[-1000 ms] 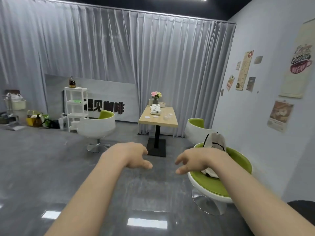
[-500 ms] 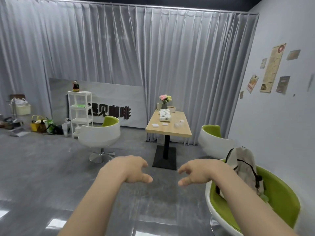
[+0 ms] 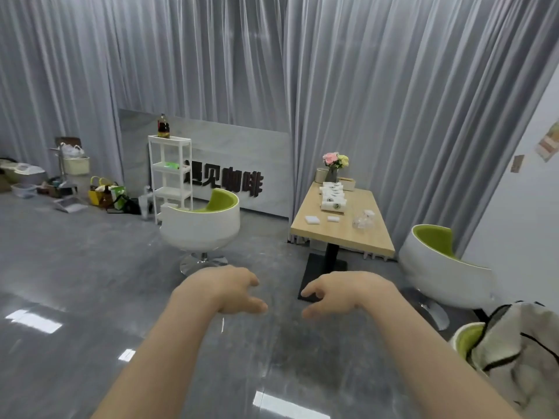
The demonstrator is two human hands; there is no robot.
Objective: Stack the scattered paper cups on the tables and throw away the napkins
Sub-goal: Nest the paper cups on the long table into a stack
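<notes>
- Left hand [image 3: 227,290] held out low over the grey floor [image 3: 75,282], palm down, fingers loosely spread and curled, holding nothing
- Right hand [image 3: 344,293] held out beside it, a little apart, palm down, fingers loosely spread, likewise empty
- Wooden table [image 3: 341,237] on a black pedestal stood well beyond the hands, against the grey curtain [image 3: 272,71]
- Paper cups [image 3: 332,196] lay on their sides in a row along the far middle of the tabletop, white with a dark round logo; exact number too small to tell
- Two white napkins [image 3: 312,219] lay flat on the near part of the tabletop, just beside each other, in front of the cups
- Clear crumpled plastic item [image 3: 363,220] sat to the right of the napkins; kind not discernible
- Vase of pink and yellow flowers [image 3: 334,164] stood at the far end of the table
- White tub chair with green seat [image 3: 201,228] stood left of the table; a second one [image 3: 444,267] right of it
- Pale backpack [image 3: 520,355] rested on a third green chair at the lower right edge
- White shelf unit [image 3: 170,176] stood further left, a dark bottle [image 3: 163,127] on top
</notes>
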